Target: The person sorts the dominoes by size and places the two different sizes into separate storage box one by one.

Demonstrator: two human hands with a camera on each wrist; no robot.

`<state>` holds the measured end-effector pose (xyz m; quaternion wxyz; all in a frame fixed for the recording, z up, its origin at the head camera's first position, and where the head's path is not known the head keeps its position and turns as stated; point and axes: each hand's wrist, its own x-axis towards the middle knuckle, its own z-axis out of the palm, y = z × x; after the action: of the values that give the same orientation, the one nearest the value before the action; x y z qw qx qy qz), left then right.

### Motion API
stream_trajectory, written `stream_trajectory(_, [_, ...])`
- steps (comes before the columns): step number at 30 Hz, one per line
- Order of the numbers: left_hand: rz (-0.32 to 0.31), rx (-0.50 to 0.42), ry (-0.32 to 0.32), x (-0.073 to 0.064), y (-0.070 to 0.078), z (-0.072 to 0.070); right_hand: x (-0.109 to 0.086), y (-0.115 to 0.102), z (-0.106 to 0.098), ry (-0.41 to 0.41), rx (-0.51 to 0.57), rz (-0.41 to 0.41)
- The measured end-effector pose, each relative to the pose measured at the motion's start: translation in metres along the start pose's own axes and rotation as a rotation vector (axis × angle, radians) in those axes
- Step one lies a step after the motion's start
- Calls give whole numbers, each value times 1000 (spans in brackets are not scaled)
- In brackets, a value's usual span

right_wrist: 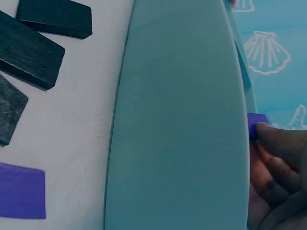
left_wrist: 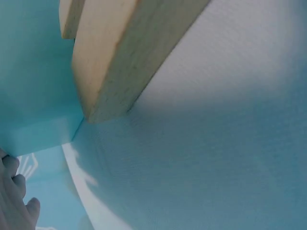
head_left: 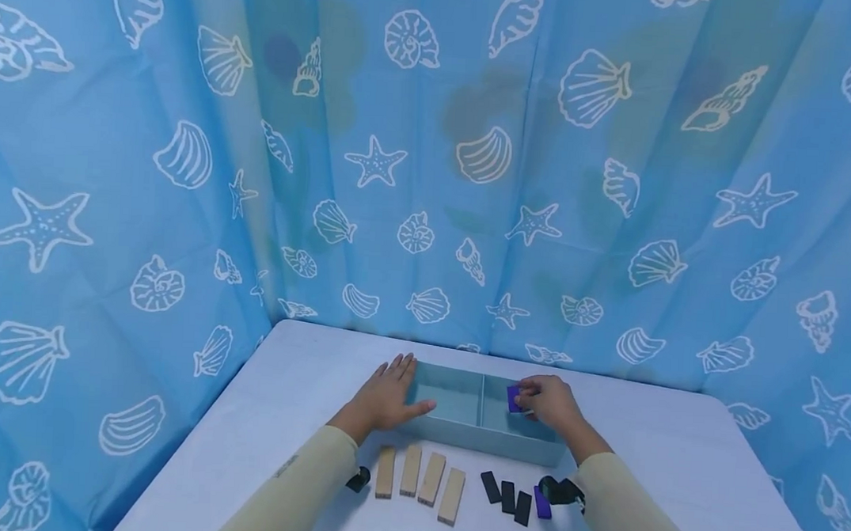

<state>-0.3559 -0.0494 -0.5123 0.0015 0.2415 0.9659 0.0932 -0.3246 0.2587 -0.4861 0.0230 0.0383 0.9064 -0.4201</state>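
A light teal box [head_left: 461, 435] with one divider stands on the white table. My left hand [head_left: 389, 396] rests at the box's left end, fingers extended and thumb over the rim. In the left wrist view the fingers of this hand [left_wrist: 18, 196] show at the left edge. My right hand [head_left: 549, 399] pinches a purple block [head_left: 513, 398] between thumb and fingers, over the right compartment. The right wrist view shows the purple block [right_wrist: 256, 123] just past the box's long wall [right_wrist: 177, 120], with the lower fingers partly hidden behind that wall.
In front of the box lie several wooden blocks [head_left: 431, 478] at left, and three black blocks [head_left: 507, 497] with another purple block [head_left: 542, 504] at right. A blue shell-print curtain [head_left: 429, 178] hangs around the white table [head_left: 673, 466].
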Motion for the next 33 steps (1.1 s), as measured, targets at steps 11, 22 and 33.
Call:
stream_trajectory(11, [-11, -2, 10, 1, 0, 0, 24, -4, 29, -83, -211, 7])
stream_trajectory(22, [-12, -40, -18, -8, 4, 5, 26, 0, 56, -74, -245, 36])
stream_trajectory(33, [-7, -32, 4, -3, 1, 3, 33, -7, 60, -20, -246, 48])
